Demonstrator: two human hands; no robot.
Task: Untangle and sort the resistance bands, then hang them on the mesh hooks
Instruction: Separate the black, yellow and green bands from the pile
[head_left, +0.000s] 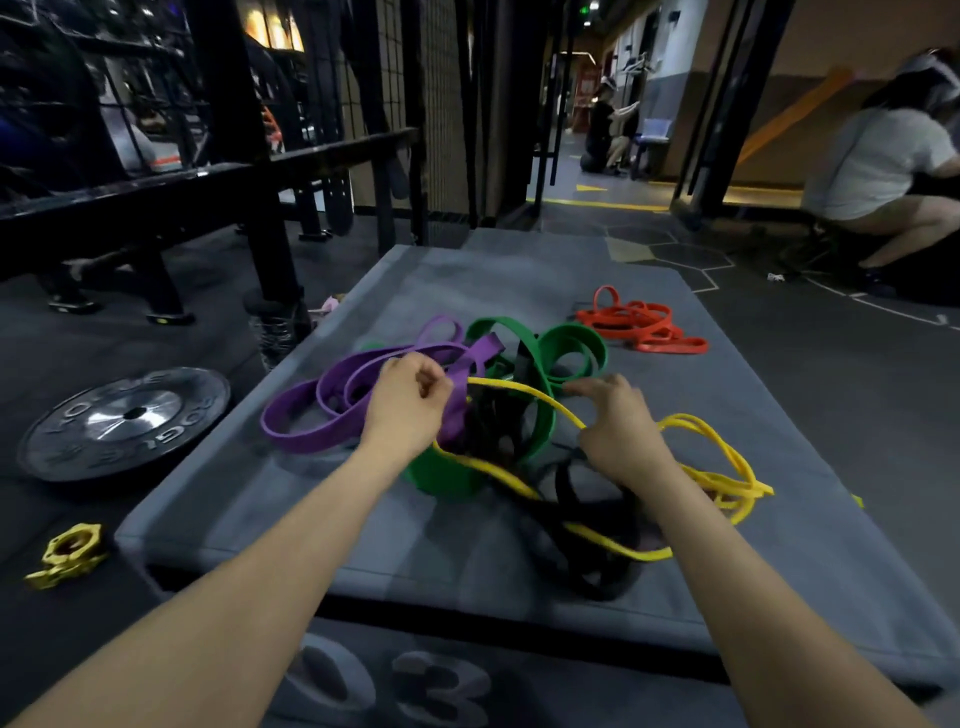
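Resistance bands, mixed lot, heaped on a grey padded surface (363, 519), a plyo box by its printed numerals.

Tangle, middle of the surface: purple bands (311, 415) toward the left edge; wide green bands (545, 353) in upright coils at centre; black bands (587, 530) low toward the near edge; thin yellow bands (717, 467) trailing to the right edge.

Sorted already: red bands (644, 327), a separate pile near the far right corner, well apart from the tangle.

Left hand (410, 400): fingers curled, pinching a yellow strand where it crosses the purple. Right hand (618, 421): fingers bent round the same yellow strand further along.

Handling, by judgement: rubber loops, light, limp, stretchy and grippy on one another; a hard pull would likely tighten the knot. Best taken at a free loop end and fed back through, thin yellow first.

Mesh panel (441, 104) stands beyond the far edge; hooks not discernible.

Floor, left: weight plate (124, 421), yellow collar (67, 556).
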